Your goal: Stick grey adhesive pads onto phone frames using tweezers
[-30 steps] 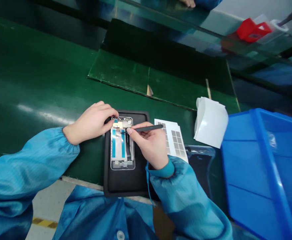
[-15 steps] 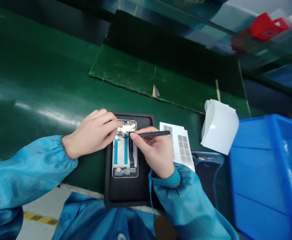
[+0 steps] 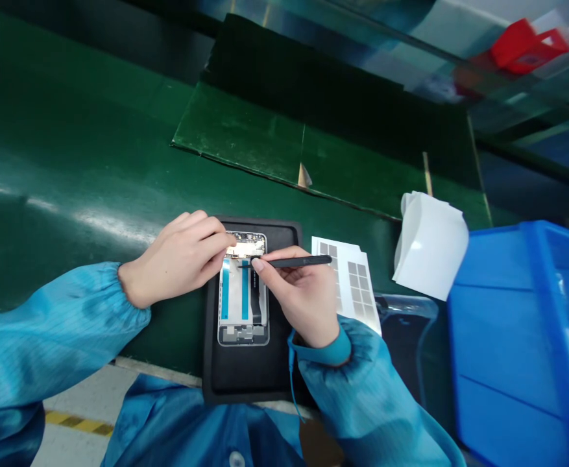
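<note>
Little has changed in the last half second: the left hand (image 3: 181,256), fingers curled, still pinches the top-left corner of the phone frame (image 3: 243,292) on the black tray (image 3: 252,373) (near tabletop edge). The right hand (image 3: 306,298) keeps gripping a slim black tool (image 3: 294,262).

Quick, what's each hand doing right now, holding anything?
Left hand: fingers curled onto the top of the phone frame; whether it grips cannot be told.
Right hand: closed on a thin black tool, tip at the frame.
</note>
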`<state>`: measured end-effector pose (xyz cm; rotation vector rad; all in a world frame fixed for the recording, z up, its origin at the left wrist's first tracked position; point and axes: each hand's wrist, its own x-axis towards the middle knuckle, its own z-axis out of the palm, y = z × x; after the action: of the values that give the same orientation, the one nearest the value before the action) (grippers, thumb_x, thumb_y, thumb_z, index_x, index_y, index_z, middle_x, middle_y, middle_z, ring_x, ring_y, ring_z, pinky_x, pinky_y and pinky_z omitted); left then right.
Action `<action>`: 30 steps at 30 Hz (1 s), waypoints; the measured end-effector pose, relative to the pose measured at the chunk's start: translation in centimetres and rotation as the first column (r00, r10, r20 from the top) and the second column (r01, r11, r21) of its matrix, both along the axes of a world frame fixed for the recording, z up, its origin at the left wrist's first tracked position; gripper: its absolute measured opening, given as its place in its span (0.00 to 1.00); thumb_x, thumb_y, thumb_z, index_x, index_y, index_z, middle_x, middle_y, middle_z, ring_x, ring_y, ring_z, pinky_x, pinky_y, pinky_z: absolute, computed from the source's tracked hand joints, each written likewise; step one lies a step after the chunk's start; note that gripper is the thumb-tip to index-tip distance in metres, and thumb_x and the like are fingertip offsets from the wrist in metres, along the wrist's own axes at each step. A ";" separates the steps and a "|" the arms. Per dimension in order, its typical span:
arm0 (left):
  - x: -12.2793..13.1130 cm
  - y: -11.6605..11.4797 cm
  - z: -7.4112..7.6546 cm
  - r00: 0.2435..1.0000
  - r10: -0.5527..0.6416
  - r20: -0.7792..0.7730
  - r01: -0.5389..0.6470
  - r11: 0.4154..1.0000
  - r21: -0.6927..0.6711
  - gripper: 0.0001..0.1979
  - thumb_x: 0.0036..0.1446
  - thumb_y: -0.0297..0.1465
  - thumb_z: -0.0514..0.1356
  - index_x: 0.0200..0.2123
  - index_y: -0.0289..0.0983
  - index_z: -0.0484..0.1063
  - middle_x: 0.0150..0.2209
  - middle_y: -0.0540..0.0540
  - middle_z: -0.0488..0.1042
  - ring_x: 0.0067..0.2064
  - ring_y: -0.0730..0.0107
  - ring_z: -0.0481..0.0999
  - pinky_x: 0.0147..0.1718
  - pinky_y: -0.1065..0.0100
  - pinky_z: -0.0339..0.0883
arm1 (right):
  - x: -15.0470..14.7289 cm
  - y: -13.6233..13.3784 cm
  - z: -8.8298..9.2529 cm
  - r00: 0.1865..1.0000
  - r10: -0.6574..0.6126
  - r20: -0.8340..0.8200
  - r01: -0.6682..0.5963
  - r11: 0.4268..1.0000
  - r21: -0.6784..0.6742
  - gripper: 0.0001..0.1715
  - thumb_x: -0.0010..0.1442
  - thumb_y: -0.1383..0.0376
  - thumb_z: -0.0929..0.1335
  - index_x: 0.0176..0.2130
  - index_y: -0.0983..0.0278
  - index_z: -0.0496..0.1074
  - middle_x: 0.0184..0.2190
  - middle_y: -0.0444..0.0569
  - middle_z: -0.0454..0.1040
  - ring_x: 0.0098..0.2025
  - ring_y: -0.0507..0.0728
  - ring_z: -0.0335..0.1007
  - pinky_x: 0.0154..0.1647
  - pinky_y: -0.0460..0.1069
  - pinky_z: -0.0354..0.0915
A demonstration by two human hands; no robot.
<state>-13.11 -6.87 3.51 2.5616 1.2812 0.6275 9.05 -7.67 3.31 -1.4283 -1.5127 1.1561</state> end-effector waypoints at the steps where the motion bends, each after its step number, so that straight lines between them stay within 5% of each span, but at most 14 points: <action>1: 0.0 0.0 0.0 1.000 -0.002 -0.004 0.002 1.000 0.003 0.10 0.67 0.28 0.53 0.45 0.37 0.74 0.41 0.43 0.76 0.43 0.62 0.72 0.41 0.60 0.65 | 0.0 0.0 0.0 1.000 0.001 0.005 -0.001 1.000 -0.001 0.08 0.56 0.61 0.76 0.32 0.62 0.76 0.26 0.46 0.79 0.24 0.54 0.75 0.23 0.47 0.72; 15: -0.4 -0.2 1.7 0.935 -0.208 -0.286 0.232 0.971 0.053 0.11 0.67 0.34 0.56 0.46 0.39 0.77 0.37 0.44 0.71 0.37 0.63 0.66 0.31 0.62 0.55 | 0.0 0.0 0.1 0.999 -0.003 0.044 0.003 1.000 0.006 0.08 0.56 0.61 0.75 0.32 0.62 0.76 0.25 0.46 0.78 0.24 0.53 0.73 0.23 0.47 0.69; 30: 0.0 -0.6 1.5 0.930 -0.213 -0.299 0.218 0.976 -0.018 0.13 0.65 0.31 0.56 0.50 0.38 0.75 0.40 0.42 0.70 0.39 0.60 0.66 0.34 0.61 0.59 | 0.0 -0.2 -0.2 0.994 -0.079 -0.069 0.083 0.995 0.054 0.05 0.57 0.63 0.74 0.34 0.61 0.76 0.29 0.45 0.77 0.27 0.52 0.74 0.28 0.47 0.72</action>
<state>-13.14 -7.46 4.99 2.8386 1.0502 0.2114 9.07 -7.87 3.12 -1.3867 -1.4177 1.0934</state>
